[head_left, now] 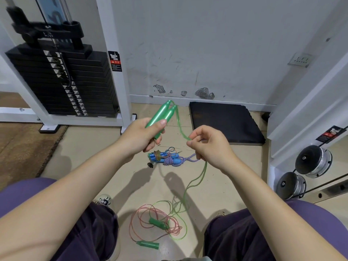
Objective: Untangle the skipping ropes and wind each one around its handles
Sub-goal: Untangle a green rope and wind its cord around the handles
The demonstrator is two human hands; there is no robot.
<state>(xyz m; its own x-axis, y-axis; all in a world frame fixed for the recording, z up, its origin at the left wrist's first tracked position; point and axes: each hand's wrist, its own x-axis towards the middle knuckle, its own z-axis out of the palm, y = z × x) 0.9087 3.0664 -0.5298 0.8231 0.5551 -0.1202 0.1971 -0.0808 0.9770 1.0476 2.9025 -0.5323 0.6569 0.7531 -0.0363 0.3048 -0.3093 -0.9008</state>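
Head view showed the left hand (145, 134) wrapped around a pair of green handles (162, 117) held side by side, their tapered ends pointing up and away from the grip, thumb pressed across the front of them. From the tips of those handles the green rope (202, 172) ran down and across to the right hand (209, 146), which pinched it between thumb and curled fingers just beside the left hand. Below that pinch the rope hung in two strands to the floor (94, 147), ending in loose loops between the person's knees.

On the floor under the right hand's grip, the green loops overlapped a pink rope (137, 223) with two darker green handles (148, 244) lying apart from each other; whether the two ropes were knotted together could not be told. Just beyond and below both hands lay a wound bundle with blue handles (153, 157), wrapped in purple-and-white cord. Farther off stood a black weight stack (62, 81) to the left of the grip and a dark mat (226, 121) behind the right hand.
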